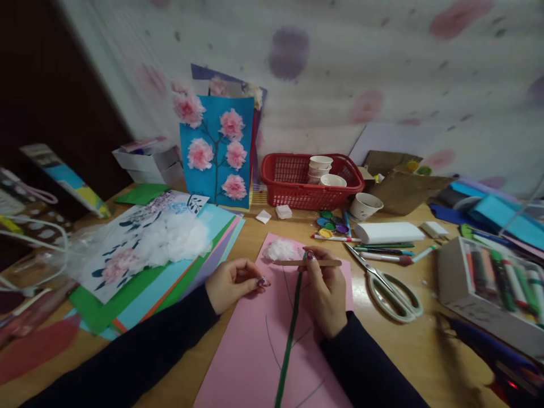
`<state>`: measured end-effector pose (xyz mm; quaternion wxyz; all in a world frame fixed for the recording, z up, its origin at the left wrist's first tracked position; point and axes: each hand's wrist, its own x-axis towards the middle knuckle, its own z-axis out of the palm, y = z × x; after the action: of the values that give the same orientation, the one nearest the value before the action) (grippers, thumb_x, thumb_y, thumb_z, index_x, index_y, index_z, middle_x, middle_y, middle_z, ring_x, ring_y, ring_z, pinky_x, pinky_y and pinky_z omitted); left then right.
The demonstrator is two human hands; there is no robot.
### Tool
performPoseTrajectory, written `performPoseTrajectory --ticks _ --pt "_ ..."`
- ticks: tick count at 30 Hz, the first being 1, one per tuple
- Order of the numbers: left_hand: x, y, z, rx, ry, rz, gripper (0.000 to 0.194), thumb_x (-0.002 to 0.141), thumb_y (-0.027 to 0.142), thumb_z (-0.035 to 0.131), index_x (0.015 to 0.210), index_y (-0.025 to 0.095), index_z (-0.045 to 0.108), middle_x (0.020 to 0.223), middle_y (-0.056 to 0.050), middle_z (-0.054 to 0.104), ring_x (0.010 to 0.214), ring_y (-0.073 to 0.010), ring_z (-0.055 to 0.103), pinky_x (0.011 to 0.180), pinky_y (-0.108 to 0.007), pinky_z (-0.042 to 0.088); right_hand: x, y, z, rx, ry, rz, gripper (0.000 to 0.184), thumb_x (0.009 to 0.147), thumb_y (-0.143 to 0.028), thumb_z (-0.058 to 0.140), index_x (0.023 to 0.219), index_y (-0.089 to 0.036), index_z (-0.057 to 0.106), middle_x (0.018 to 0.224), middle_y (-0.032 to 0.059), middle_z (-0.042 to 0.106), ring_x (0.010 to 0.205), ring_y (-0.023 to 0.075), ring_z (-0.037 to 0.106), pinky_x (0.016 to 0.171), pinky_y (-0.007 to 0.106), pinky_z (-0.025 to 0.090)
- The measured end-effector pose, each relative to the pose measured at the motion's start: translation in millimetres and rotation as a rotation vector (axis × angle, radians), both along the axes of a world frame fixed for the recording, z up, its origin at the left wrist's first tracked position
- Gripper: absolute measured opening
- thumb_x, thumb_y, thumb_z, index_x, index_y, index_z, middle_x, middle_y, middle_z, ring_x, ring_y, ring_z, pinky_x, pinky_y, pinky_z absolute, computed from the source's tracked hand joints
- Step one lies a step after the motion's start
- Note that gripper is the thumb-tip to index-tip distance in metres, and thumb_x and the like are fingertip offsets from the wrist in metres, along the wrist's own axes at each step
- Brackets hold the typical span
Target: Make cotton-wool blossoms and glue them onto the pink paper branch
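Observation:
A pink paper sheet (255, 345) with thin pencil lines lies on the table in front of me. A long green paper strip (290, 334) runs up its middle. My right hand (325, 294) is closed on a wooden stick (308, 263), held level across the strip's top end. A white tissue puff (280, 249) sits on the sheet just left of the stick. My left hand (233, 283) rests on the sheet's left edge, fingers curled with thumb against fingertips; what it holds, if anything, is too small to name.
Scissors (385, 283) lie right of the sheet, with markers (382, 252) and a marker box (493, 289) beyond. A red basket (293, 187) holds paper cups. A blue flower card (216, 153) stands against the wall. Coloured paper stack (170, 277) with white tissue lies left.

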<state>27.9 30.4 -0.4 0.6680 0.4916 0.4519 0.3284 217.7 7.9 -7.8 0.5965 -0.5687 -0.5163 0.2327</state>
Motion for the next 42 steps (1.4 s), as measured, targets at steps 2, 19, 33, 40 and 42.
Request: performPoseTrajectory --ticks 2,19,33,40,42 --pt "-1.4 3.5 2.5 0.081 0.067 0.015 0.032 0.055 0.034 0.080 0.069 0.013 0.061 0.068 -0.003 0.068 0.062 -0.0104 0.062 0.058 -0.020 0.048 0.1 0.3 0.0 -0.003 -0.036 -0.003 0.024 0.089 -0.036 0.045 0.093 -0.017 0.059 0.082 0.0061 0.063 0.070 0.0184 0.061 0.064 0.033 0.048" --pt "21.7 39.8 15.7 0.834 0.650 -0.126 0.014 0.076 0.014 0.057 0.082 0.016 0.069 0.079 -0.005 0.067 0.074 -0.0162 0.061 0.067 -0.027 0.047 0.8 2.1 1.4 0.024 0.107 -0.040 0.018 0.088 -0.031 0.047 0.094 -0.017 0.056 0.081 0.0038 0.061 0.064 0.0156 0.060 0.059 0.031 0.048" --pt "22.6 39.0 6.9 0.883 0.640 -0.077 0.017 0.075 0.014 0.060 0.090 0.014 0.066 0.083 -0.005 0.068 0.071 -0.0140 0.064 0.068 -0.026 0.052 -0.5 1.5 0.1 0.065 -0.131 -0.033 0.018 0.086 -0.021 0.044 0.097 -0.017 0.058 0.086 0.0059 0.061 0.070 0.0178 0.058 0.064 0.034 0.046" --pt "22.7 38.5 5.6 0.896 0.658 -0.086 0.022 0.073 0.014 0.060 0.095 0.016 0.064 0.081 -0.004 0.068 0.069 -0.0128 0.064 0.068 -0.026 0.053 -1.8 1.5 2.7 0.077 -0.188 -0.023 0.015 0.087 -0.022 0.047 0.097 -0.020 0.059 0.079 0.0037 0.063 0.074 0.0193 0.059 0.067 0.034 0.045" --pt "22.8 39.0 5.2 0.889 0.652 -0.093 0.023 0.073 0.014 0.060 0.095 0.015 0.064 0.080 -0.003 0.067 0.068 -0.0126 0.063 0.067 -0.025 0.053 -2.3 1.5 2.1 0.079 -0.197 -0.021 0.015 0.087 -0.022 0.047 0.097 -0.020 0.059 0.078 0.0036 0.063 0.073 0.0194 0.059 0.067 0.034 0.045"
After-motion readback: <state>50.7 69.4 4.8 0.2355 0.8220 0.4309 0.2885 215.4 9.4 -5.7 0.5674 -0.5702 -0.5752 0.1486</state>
